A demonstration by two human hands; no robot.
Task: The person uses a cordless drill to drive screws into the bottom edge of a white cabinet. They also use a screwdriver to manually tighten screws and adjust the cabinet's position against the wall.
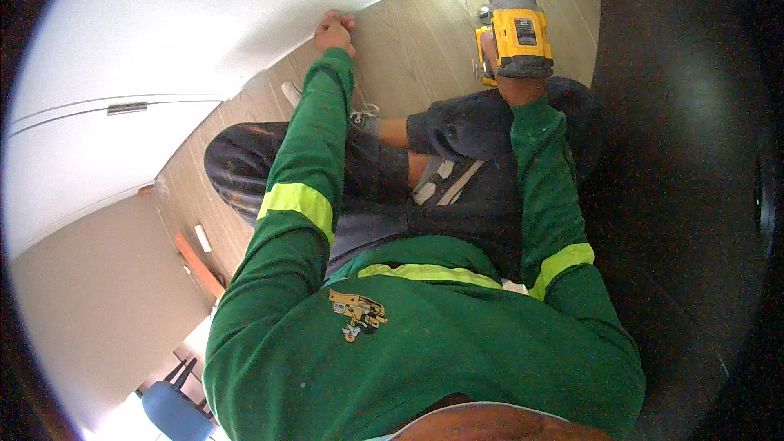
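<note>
My left hand (333, 33) is low by the base of the white wall (269, 8), over the wood-look floor (408, 33). Its fingers are curled together; whatever they may hold is too small to tell. My right hand (514, 90) grips a yellow and black cordless drill (521, 41), its black chuck pointing away from me. The drill partly hides the fingers. My crossed legs, in dark trousers, lie beneath my arms, with shoes showing between them.
A dark panel or furniture surface (670, 114) fills the right side. A white panel (98, 147) with a slim metal handle stands at left. Farther back lie an orange strip (198, 261) and a small white piece (202, 237). A blue chair (175, 408) is at lower left.
</note>
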